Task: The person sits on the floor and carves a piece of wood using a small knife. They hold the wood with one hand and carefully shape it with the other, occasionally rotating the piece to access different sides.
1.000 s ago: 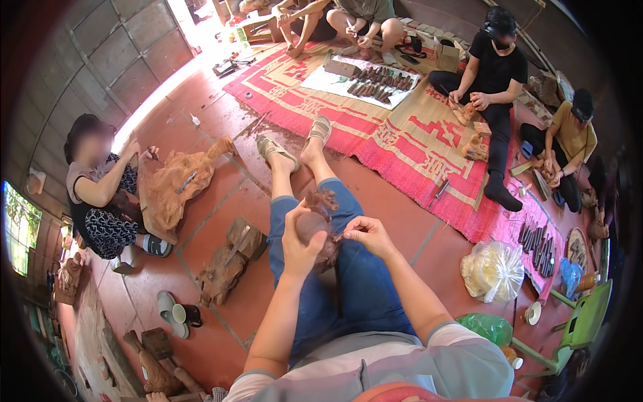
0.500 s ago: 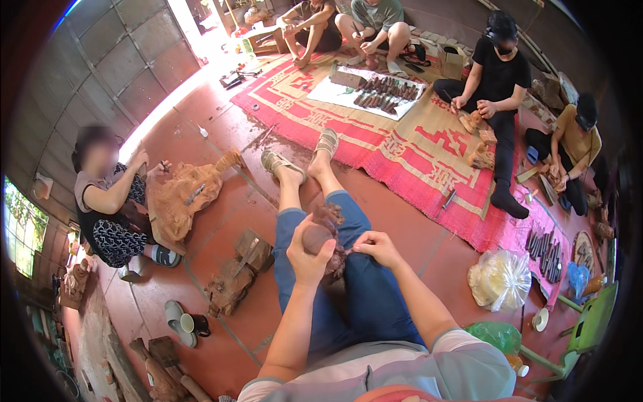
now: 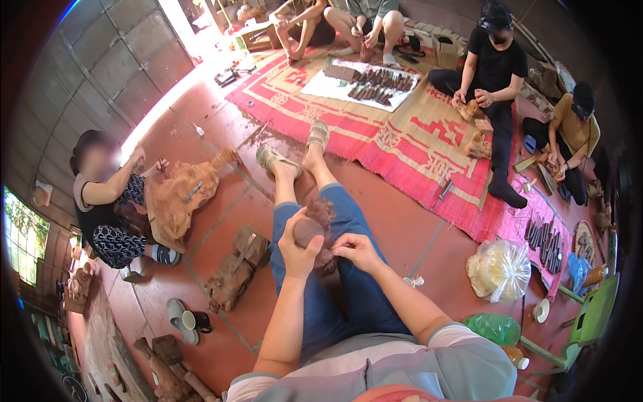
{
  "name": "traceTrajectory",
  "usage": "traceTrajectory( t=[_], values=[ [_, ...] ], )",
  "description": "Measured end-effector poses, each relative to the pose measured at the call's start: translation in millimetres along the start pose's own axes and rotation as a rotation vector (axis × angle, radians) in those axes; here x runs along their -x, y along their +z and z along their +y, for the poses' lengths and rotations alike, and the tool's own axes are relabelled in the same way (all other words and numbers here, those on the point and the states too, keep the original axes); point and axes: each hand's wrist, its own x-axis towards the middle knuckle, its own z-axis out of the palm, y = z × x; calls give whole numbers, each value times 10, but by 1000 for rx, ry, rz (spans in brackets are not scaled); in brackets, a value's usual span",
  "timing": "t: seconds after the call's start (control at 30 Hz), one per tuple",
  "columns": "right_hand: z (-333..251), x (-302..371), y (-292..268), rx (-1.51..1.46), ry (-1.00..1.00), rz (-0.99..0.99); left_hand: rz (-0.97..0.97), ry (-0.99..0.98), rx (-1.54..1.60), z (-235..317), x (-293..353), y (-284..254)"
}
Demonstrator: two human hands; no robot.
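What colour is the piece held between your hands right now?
Reddish-brown, a carved wooden piece gripped by the left hand over the lap; the head view shows it best.

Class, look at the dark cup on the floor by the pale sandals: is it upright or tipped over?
Upright. The dark cup shows its round open mouth facing up beside the pale sandals on the red floor. Its contents cannot be told.

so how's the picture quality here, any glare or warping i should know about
Head view: heavy fisheye bend, with a black rim around the circle and the red patterned mat curving. Daylight blows out the floor by the doorway at top left. The left hand and right hand on the brown carved piece are evenly lit, slightly soft.
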Motion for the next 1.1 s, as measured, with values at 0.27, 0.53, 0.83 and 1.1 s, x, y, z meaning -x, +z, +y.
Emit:
traceTrajectory(
  t=[0.27,0.53,0.83,1.1],
  values=[
    [-56,-73,80,-114,27,-70,22,19,17,-41,-41,-61],
    [-184,-19,140,-138,51,-103,30,38,51,-2,-10,-48],
    [-353,-194,56,74,-89,-161,33,22,47,28,0,-17],
    [-471,-161,29,236,-118,-132,25,22,38,-8,25,-38]
  ],
)
